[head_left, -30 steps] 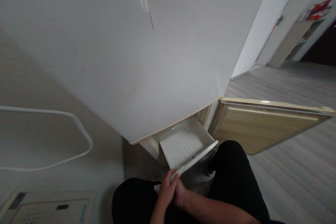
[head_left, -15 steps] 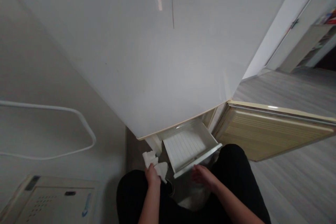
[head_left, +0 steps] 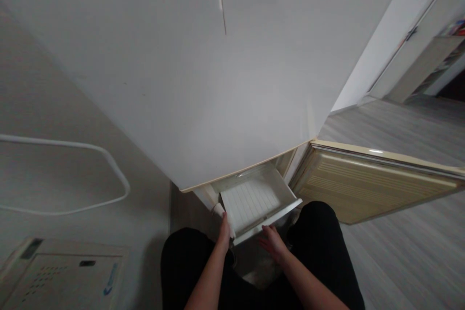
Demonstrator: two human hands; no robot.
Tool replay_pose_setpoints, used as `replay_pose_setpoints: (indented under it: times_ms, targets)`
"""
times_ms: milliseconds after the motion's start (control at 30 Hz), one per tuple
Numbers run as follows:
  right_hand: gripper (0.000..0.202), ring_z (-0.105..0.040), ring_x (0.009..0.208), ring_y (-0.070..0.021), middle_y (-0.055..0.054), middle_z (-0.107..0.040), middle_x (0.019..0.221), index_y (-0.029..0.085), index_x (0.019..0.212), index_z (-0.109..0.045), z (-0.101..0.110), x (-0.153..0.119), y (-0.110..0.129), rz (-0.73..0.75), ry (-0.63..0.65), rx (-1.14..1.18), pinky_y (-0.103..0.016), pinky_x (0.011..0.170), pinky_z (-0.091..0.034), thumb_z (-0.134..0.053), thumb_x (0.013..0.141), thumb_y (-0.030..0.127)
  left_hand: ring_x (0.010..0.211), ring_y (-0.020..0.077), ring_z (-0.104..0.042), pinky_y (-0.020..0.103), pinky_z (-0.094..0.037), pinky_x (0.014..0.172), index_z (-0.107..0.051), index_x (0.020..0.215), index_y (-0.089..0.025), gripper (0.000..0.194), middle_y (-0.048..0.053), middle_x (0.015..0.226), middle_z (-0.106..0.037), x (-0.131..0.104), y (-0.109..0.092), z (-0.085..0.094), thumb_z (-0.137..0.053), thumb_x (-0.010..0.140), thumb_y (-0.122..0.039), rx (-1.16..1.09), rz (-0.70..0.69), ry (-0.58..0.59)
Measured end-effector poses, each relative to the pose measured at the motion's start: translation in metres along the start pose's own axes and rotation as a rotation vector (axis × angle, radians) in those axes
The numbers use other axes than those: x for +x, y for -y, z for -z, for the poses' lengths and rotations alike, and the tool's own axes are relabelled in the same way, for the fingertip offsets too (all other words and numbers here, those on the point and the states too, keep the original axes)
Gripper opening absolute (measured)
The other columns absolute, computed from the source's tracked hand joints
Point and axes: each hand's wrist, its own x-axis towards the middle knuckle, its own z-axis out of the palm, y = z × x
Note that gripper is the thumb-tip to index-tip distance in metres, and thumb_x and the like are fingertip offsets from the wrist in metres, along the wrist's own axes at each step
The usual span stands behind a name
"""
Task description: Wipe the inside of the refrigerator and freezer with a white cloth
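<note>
A white drawer (head_left: 254, 196) with a ribbed bottom is pulled partway out of the open fridge-like cabinet, and I see nothing inside it. My left hand (head_left: 224, 230) is closed on a white cloth (head_left: 218, 209), which lies against the drawer's left side wall; most of the cloth is hidden by the fingers. At the drawer's front edge, my right hand (head_left: 273, 242) has its fingers apart, with the fingertips at or just touching the front panel. Dim light leaves the underside of the right hand unclear.
The cabinet's door (head_left: 378, 181) stands swung out to the right. A broad white top surface (head_left: 225, 82) fills the middle of the view. On the left are a white cable (head_left: 119, 169) on the wall and a beige metal box (head_left: 69, 276). My knees flank the drawer.
My left hand has moved up and right with the cloth, from beside the drawer to its left side wall. The right hand has shifted slightly left and its fingers have spread.
</note>
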Motion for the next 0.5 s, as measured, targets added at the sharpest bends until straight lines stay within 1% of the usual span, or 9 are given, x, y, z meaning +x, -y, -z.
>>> replay_pose_setpoints:
  times_ms: [67,100,167,233,300,400,500]
  targets:
    - [0.062,-0.072,0.092,-0.0229,-0.014,-0.054,0.144,0.026,0.126,-0.048,-0.004,-0.002,-0.002,0.005,0.045,0.006,-0.036,0.081,-0.056,-0.075,0.072,0.039,0.11,0.0282,-0.071,0.046,-0.054,0.099,-0.072,0.112,-0.015,0.055,0.013,0.111,-0.076,-0.003,0.005,0.002,-0.06,0.091,-0.065,-0.014,0.072,0.038]
    - [0.065,-0.072,0.093,-0.023,-0.013,-0.055,0.144,0.027,0.128,-0.047,-0.006,-0.003,-0.003,0.006,0.06,0.011,-0.037,0.082,-0.056,-0.076,0.071,0.039,0.105,0.03,-0.073,0.045,-0.056,0.095,-0.074,0.105,-0.014,0.058,0.014,0.101,-0.078,-0.005,0.008,0.003,-0.06,0.088,-0.068,-0.016,0.102,0.053]
    - [0.07,-0.072,0.092,-0.0228,-0.013,-0.057,0.142,0.027,0.132,-0.045,-0.009,-0.003,-0.003,0.014,0.093,0.023,-0.038,0.084,-0.056,-0.077,0.07,0.041,0.091,0.0329,-0.076,0.046,-0.059,0.086,-0.075,0.092,-0.014,0.06,0.015,0.083,-0.077,-0.013,0.015,0.006,-0.061,0.083,-0.071,-0.015,0.148,0.071]
    - [0.072,-0.072,0.09,-0.0221,-0.012,-0.058,0.139,0.026,0.133,-0.044,-0.01,-0.003,-0.003,0.023,0.121,0.021,-0.038,0.085,-0.056,-0.076,0.07,0.043,0.083,0.0341,-0.076,0.048,-0.06,0.081,-0.073,0.085,-0.015,0.057,0.014,0.076,-0.076,-0.023,0.021,0.011,-0.062,0.077,-0.07,-0.009,0.16,0.061]
    - [0.074,-0.072,0.087,-0.0214,-0.012,-0.059,0.137,0.025,0.133,-0.044,-0.011,-0.006,-0.001,0.037,0.135,0.014,-0.038,0.085,-0.057,-0.077,0.069,0.044,0.087,0.0342,-0.076,0.049,-0.059,0.084,-0.071,0.084,-0.016,0.052,0.013,0.08,-0.077,-0.033,0.025,0.016,-0.065,0.072,-0.066,-0.006,0.138,0.034]
    - [0.073,-0.072,0.088,-0.0205,-0.012,-0.058,0.137,0.025,0.131,-0.045,-0.014,-0.011,0.002,0.083,0.129,0.057,-0.037,0.084,-0.058,-0.079,0.069,0.042,0.104,0.0341,-0.073,0.047,-0.056,0.095,-0.071,0.09,-0.017,0.05,0.013,0.092,-0.078,-0.048,0.029,0.026,-0.067,0.068,-0.062,-0.01,0.084,0.001]
    - [0.07,-0.072,0.088,-0.0204,-0.009,-0.063,0.123,0.027,0.132,-0.044,-0.022,-0.011,0.006,0.089,0.115,0.122,-0.037,0.084,-0.06,-0.079,0.072,0.037,0.112,0.0348,-0.071,0.048,-0.052,0.103,-0.072,0.1,-0.016,0.056,0.014,0.106,-0.078,-0.063,0.032,0.034,-0.067,0.067,-0.061,-0.047,0.029,-0.05]
